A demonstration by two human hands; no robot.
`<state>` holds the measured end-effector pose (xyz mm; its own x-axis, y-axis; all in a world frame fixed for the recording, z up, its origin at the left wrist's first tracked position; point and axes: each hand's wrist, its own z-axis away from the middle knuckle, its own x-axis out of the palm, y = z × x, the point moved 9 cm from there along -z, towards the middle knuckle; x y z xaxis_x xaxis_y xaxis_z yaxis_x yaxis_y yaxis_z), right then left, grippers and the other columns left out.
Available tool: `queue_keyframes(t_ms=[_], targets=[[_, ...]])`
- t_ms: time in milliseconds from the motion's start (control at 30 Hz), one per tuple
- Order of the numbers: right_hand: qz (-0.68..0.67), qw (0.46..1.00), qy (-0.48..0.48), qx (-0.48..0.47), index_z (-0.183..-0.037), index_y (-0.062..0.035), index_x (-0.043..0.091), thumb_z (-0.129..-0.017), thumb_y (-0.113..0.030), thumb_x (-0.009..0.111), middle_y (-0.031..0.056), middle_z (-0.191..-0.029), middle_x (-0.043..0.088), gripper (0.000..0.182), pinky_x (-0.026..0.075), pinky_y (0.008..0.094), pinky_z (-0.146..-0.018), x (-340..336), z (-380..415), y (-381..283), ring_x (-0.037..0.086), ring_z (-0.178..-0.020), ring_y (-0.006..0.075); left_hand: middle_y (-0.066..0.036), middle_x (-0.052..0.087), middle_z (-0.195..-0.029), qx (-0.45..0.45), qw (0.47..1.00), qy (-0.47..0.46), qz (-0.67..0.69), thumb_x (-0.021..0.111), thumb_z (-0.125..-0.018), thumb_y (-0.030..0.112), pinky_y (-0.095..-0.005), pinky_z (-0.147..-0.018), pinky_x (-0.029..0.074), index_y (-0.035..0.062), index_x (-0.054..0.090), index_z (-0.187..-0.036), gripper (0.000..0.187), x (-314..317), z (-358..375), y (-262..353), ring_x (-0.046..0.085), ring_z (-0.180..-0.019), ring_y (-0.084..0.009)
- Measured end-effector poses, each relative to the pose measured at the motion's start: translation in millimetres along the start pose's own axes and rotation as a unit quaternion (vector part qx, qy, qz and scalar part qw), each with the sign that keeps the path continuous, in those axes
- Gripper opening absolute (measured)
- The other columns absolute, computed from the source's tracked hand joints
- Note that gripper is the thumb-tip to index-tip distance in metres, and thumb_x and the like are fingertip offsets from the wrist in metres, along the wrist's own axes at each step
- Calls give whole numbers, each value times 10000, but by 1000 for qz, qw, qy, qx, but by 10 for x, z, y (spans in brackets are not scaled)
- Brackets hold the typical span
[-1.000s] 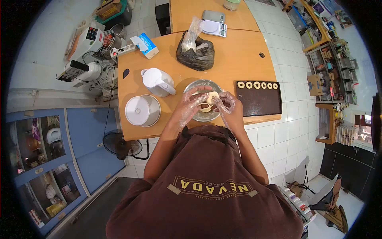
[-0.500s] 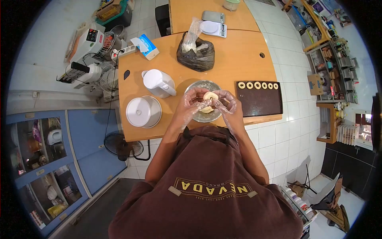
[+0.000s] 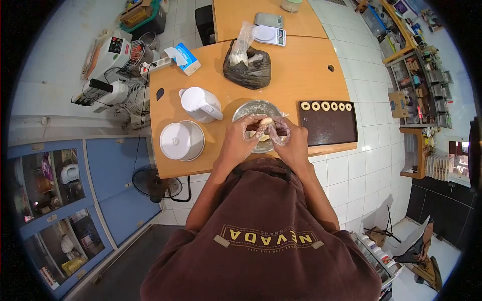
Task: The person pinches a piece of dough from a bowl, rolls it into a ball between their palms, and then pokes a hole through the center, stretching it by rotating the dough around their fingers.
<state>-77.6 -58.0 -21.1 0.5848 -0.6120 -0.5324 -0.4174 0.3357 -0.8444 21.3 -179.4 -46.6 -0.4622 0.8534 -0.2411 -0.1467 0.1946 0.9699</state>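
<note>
A small piece of pale dough [image 3: 266, 121] is pinched between the fingertips of my left hand [image 3: 244, 135] and my right hand [image 3: 289, 140]. Both hands wear clear, flour-dusted plastic gloves. They are held over a metal bowl [image 3: 257, 105] with flour on its inside and more dough low in it, partly hidden by my fingers. Right of the bowl lies a dark baking tray [image 3: 327, 128], with a row of several dough rings [image 3: 325, 106] along its far edge.
On the wooden table [image 3: 301, 65] stand a white pitcher [image 3: 201, 104], a lidded white container [image 3: 181, 141], a black plastic bag [image 3: 247, 72], a tissue box [image 3: 185, 59] and a white scale [image 3: 269, 35]. A fan [image 3: 156, 183] is by the left edge.
The dough piece has turned from a ring facing the camera to a narrower, edge-on shape. My fingers have closed in around it, and both hands have shifted slightly.
</note>
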Motion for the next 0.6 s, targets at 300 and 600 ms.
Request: queue_keyframes(t_ms=[300,600], targets=[[-46,999,-3,29,-1098,58,701,-897,-93,765,206,-893,775,259,593,357,-750,56,31,112,788,-842,275,-166,759,-1061,20,997,64,25,726,-853,-90,-346,-894,587,-43,670,-1180,335,-19,2,58,759,-988,-243],[-76,997,8,5,-1135,23,696,-897,-75,756,230,-890,762,265,591,395,-754,25,35,25,779,-869,348,-156,758,-1081,58,997,54,-13,750,-900,-1,-351,-896,578,-23,697,-1201,307,-36,28,125,746,-999,-246]])
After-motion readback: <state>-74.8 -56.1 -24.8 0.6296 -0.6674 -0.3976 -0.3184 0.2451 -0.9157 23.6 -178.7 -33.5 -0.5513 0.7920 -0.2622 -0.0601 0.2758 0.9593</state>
